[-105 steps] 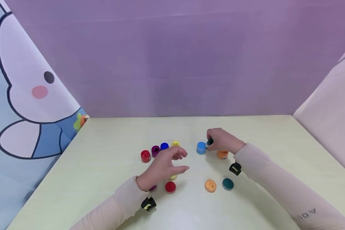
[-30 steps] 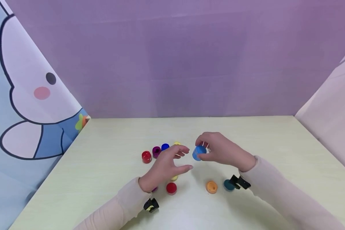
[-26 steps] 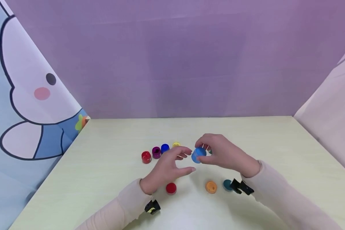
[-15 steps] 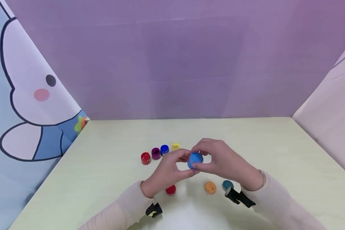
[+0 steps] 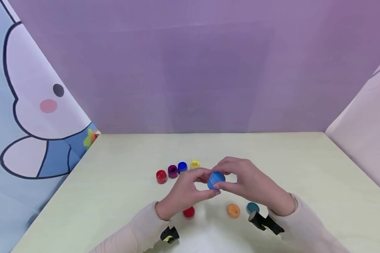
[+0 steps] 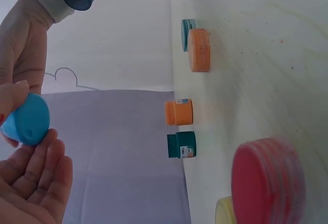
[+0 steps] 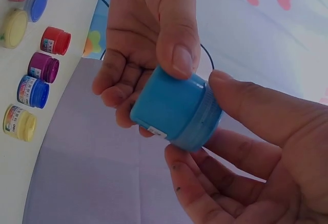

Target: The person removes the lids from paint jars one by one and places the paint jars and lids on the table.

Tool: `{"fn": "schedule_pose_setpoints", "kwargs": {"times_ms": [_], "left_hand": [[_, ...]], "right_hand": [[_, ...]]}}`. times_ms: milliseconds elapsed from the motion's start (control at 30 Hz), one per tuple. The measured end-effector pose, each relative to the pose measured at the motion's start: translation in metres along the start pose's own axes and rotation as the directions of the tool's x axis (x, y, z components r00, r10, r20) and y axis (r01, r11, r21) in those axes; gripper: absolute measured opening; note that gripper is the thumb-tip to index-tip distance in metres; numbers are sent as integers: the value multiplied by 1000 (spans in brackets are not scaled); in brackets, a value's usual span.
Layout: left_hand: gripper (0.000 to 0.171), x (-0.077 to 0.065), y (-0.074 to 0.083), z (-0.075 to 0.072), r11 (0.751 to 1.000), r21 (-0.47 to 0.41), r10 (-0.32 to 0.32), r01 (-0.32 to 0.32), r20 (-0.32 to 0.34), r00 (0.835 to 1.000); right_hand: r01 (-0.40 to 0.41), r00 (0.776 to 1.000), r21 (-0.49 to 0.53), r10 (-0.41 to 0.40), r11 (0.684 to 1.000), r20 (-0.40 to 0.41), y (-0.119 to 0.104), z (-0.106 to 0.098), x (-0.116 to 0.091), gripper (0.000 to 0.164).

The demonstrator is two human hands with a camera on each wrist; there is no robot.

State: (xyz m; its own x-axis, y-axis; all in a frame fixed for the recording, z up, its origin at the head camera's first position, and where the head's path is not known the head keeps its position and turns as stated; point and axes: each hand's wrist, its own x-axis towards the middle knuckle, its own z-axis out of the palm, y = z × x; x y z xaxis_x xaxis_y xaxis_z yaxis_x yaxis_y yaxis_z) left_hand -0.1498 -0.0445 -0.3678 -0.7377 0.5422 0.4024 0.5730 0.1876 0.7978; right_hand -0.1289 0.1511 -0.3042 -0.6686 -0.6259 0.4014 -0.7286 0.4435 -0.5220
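Note:
Both hands hold a light blue paint jar (image 5: pixel 216 180) with its lid on, raised above the table and tilted. My left hand (image 5: pixel 185 191) grips the jar's body between thumb and fingers, as the right wrist view shows. Around the ribbed lid (image 7: pixel 204 121) curl the thumb and fingers of my right hand (image 5: pixel 250 181). In the left wrist view an open orange jar (image 6: pixel 179 112) and an open dark green jar (image 6: pixel 182 145) stand side by side; in the head view the right hand hides them.
Open red (image 5: pixel 161 176), purple (image 5: pixel 172 171), blue (image 5: pixel 182 167) and yellow (image 5: pixel 195 164) jars stand beyond the left hand. Nearer lie a red lid (image 5: pixel 188 212), an orange lid (image 5: pixel 233 211) and a teal lid (image 5: pixel 252 207). A purple wall rises behind the table (image 5: pixel 130 151).
My right hand has set down the dark green jar, picked up the light blue jar and brought it toward the left hand. My left hand, earlier holding nothing, now grips the jar too.

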Motion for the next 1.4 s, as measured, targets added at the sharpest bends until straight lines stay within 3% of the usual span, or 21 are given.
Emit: {"fn": "schedule_pose_setpoints", "kwargs": {"times_ms": [100, 333, 600, 700, 800, 933, 1000, 1233, 1400], "left_hand": [[32, -1, 3, 0, 1000, -15, 3, -3, -7, 1000], [29, -2, 30, -8, 999, -31, 31, -31, 8, 999], [34, -1, 34, -9, 999, -39, 8, -6, 49, 999], [32, 0, 33, -9, 999, -33, -8, 10, 40, 999], [29, 0, 15, -5, 1000, -25, -8, 9, 20, 1000], [30, -1, -9, 3, 999, -32, 1, -1, 14, 1000], [30, -1, -10, 4, 1000, -27, -7, 7, 15, 1000], [31, -1, -8, 5, 1000, -3, -4, 4, 18, 1000], [31, -1, -8, 5, 1000, 1, 3, -3, 31, 999]], "right_hand": [[22, 1000, 17, -22, 1000, 13, 1, 1, 0, 19], [60, 997, 8, -61, 998, 46, 2, 0, -1, 25], [170, 983, 54, -174, 984, 65, 7, -4, -1, 31], [97, 994, 28, -98, 995, 42, 6, -4, -1, 33], [-41, 999, -30, 41, 999, 0, 3, -2, -1, 35], [-194, 981, -81, 193, 978, -21, -1, 1, -2, 33], [-241, 970, -90, 242, 966, -8, -3, 3, -1, 30], [-314, 948, -115, 318, 942, 15, -5, 7, 2, 31], [-311, 949, -74, 314, 947, 35, -5, 7, 0, 29]]}}
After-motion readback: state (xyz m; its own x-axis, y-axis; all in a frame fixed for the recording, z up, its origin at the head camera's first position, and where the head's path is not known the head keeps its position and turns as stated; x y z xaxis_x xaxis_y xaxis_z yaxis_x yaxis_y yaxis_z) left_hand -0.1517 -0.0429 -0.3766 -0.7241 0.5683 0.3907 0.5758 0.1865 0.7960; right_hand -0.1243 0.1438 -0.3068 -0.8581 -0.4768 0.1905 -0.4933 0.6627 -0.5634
